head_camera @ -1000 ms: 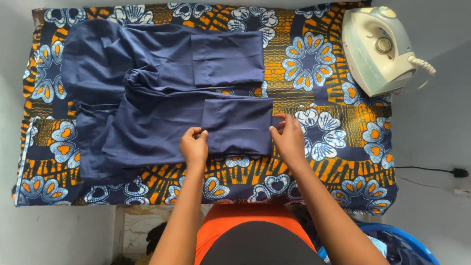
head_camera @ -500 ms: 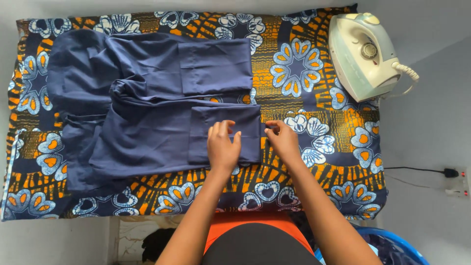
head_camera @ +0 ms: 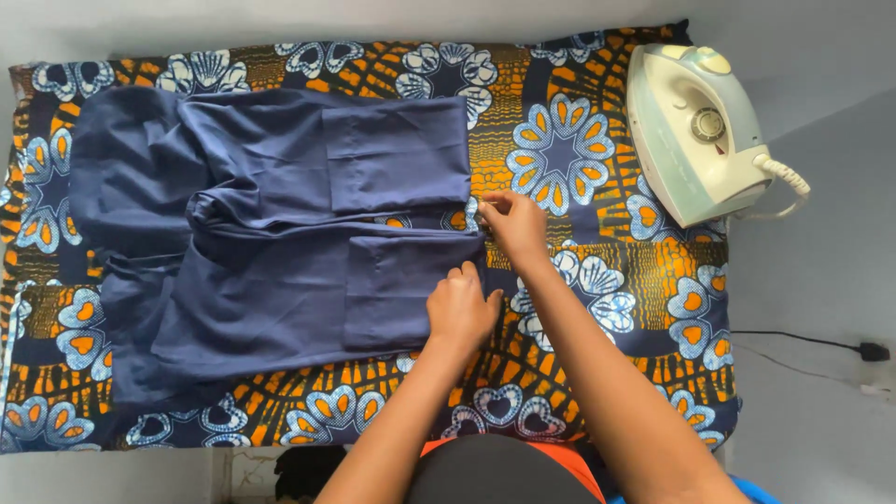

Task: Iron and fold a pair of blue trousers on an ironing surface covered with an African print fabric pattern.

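Observation:
A dark blue garment lies spread on a patterned blue and orange cloth, its two folded legs pointing right. My left hand presses on the right end of the near leg, fingers gripping its edge. My right hand pinches the upper right corner of that same leg, just below the far leg's hem.
A white and pale green iron stands at the cloth's back right corner, its coiled cord trailing right. A black cable and plug lie on the grey floor at the right. The rim of a blue tub shows at the bottom.
My left hand has slid right along the near leg to its end. My right hand has moved up to the leg's upper corner. The view has shifted a little.

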